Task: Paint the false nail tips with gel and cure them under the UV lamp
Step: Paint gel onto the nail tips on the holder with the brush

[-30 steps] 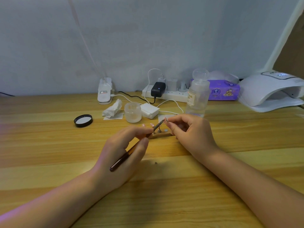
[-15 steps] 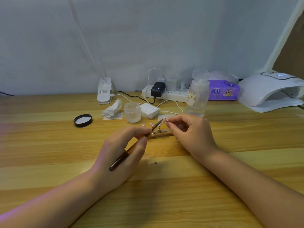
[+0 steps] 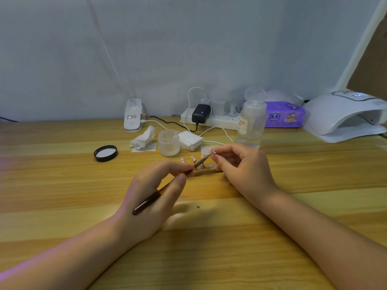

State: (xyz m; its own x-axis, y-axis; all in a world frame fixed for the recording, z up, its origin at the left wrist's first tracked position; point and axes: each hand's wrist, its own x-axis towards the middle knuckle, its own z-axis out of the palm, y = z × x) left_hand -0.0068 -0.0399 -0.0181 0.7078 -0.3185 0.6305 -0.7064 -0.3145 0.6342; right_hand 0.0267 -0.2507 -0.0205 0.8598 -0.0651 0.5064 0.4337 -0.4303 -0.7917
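Above wooden stand (image 3: pixel 204 171), left hand (image 3: pixel 152 197) gripping brush (image 3: pixel 167 186), right hand (image 3: pixel 240 166) apparently pinching nail tip (image 3: pixel 210 151)

The UV lamp (image 3: pixel 347 114) at two o'clock is cut off by the right edge. The nail tip (image 3: pixel 211 151) pinched in the right hand (image 3: pixel 245 170) is too small to judge its coating. The left hand (image 3: pixel 150 195) hides the wooden stand (image 3: pixel 206 170)'s left end.

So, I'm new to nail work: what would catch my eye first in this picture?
At centre, the left hand holds a brush whose tip meets a nail tip pinched by the right hand, above a wooden stand. The white UV lamp sits far right.
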